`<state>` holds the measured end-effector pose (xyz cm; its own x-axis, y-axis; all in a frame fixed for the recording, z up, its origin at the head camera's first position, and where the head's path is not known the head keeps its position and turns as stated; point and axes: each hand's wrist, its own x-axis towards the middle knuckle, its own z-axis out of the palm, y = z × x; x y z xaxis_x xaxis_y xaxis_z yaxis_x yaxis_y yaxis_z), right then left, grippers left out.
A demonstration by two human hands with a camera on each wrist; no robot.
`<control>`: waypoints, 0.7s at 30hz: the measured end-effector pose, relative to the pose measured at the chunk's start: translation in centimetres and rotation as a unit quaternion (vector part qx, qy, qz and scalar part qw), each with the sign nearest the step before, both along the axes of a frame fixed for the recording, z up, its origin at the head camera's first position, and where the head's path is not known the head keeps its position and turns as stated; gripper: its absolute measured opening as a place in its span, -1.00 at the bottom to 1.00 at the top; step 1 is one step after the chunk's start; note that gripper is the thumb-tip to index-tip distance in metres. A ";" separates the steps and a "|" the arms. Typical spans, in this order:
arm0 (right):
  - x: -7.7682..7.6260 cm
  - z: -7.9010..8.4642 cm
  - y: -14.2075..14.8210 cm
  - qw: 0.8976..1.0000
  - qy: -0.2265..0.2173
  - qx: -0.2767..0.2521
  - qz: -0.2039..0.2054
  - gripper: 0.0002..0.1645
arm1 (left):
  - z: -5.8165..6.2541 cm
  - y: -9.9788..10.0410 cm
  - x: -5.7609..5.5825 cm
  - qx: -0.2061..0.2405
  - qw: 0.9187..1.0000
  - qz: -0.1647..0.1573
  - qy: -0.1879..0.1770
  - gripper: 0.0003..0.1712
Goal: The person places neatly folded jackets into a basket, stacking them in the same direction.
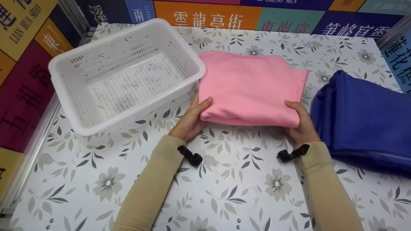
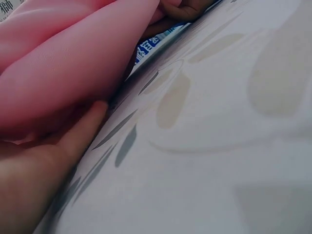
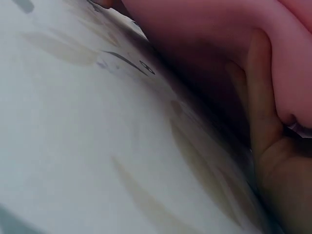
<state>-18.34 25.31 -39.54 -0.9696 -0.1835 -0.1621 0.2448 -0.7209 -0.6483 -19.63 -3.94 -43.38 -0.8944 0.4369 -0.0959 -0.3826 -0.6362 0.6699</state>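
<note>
A folded pink garment (image 1: 250,86), soft and thick, is in both hands at the middle of the head view. My left hand (image 1: 191,121) grips its near left corner, thumb on top and the other fingers underneath. At the near right corner my right hand (image 1: 301,124) holds it the same way. Both wrist views show fingers under the pink fabric (image 2: 73,63), close above the tabletop. In the right wrist view, fingertips press up against the underside of the pink cloth (image 3: 195,39). Whether its far edge touches the table is hidden.
A white perforated plastic basket (image 1: 128,117) stands at the left, its right rim against or just beside the garment. Folded dark blue cloth (image 1: 369,118) lies to the right, near my right forearm. The table (image 1: 224,192) has a floral cover, with colourful lettered panels (image 1: 208,16) behind it.
</note>
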 end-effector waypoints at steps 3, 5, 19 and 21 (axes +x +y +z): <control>0.0 0.0 0.0 1.000 -0.005 -0.013 -0.005 -0.65 | 0.0 -0.1 0.1 -0.001 1.000 -0.012 0.006 -0.07; -0.2 -0.2 0.2 1.000 -0.008 -0.015 -0.006 -0.62 | 0.1 -0.2 0.2 -0.007 1.000 -0.019 0.014 -0.07; -1.6 -2.8 2.2 1.000 0.006 0.012 -0.003 -0.43 | 0.3 -0.2 0.3 -0.048 0.997 -0.010 0.053 0.05; -1.3 -2.4 2.0 1.000 0.018 0.018 -0.001 -0.45 | 0.3 -0.2 0.3 -0.050 0.997 -0.008 0.053 0.09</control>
<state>-19.69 27.27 -41.99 -0.9751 -0.1771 -0.1337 0.2202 -0.6979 -0.6815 -19.29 -4.10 -43.09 -0.8946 0.4446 -0.0454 -0.3167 -0.5588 0.7665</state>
